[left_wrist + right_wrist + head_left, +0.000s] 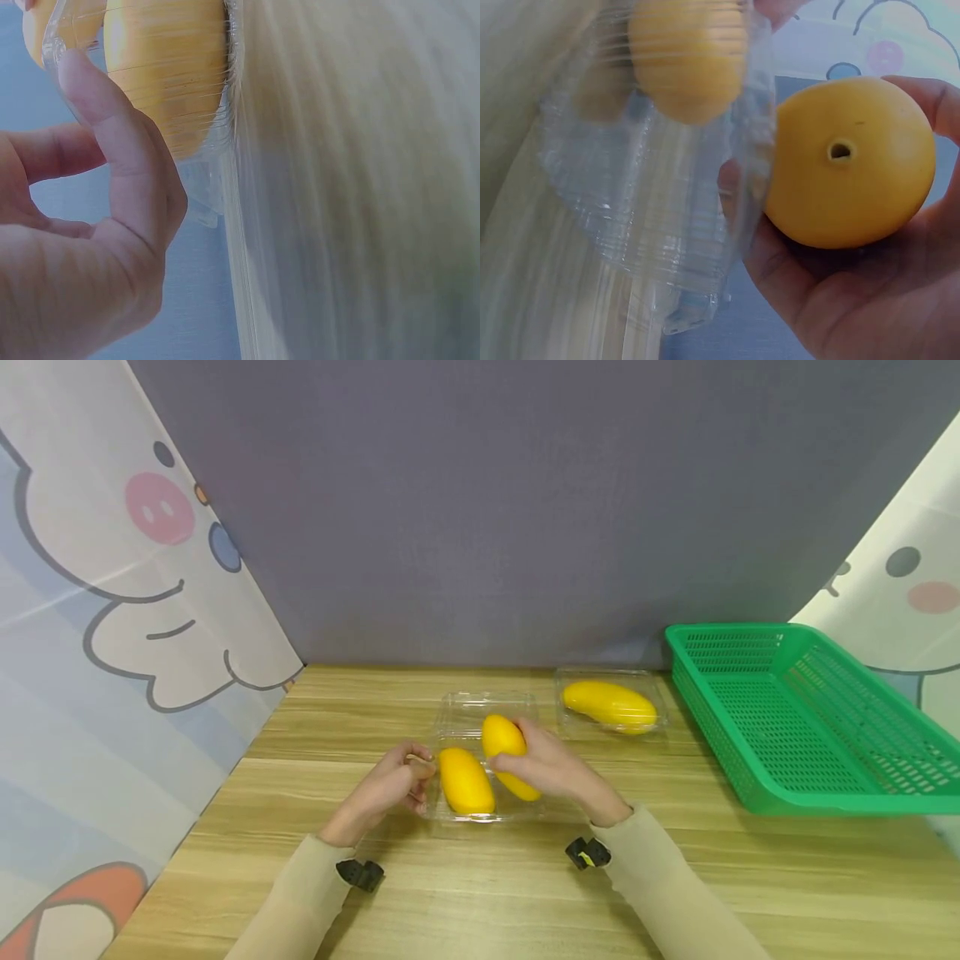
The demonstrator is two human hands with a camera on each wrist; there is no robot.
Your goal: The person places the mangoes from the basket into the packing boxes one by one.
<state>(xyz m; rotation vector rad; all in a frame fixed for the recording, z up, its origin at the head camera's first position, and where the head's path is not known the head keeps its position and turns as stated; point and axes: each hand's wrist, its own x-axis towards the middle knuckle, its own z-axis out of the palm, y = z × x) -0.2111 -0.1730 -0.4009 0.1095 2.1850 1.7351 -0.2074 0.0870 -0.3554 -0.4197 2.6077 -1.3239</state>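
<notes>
A clear plastic clamshell box (442, 817) lies on the table in front of me, its lid (487, 714) folded back on the far side. One yellow mango (467, 782) rests in its left half, also seen through the ribbed wall in the left wrist view. My left hand (386, 785) pinches the box's left rim, fingers bent. With thumb and fingers around it, my right hand (546, 762) grips a second mango (851, 165) over the box's right side. A small dark hole marks that mango's end in the right wrist view.
At the back, right of centre, another clear box (566, 721) contains a yellow mango (609, 706). A green perforated basket (750, 772) stands on the right. A grey panel (480, 527) rises behind the wooden table (300, 760), with printed cloths at both sides.
</notes>
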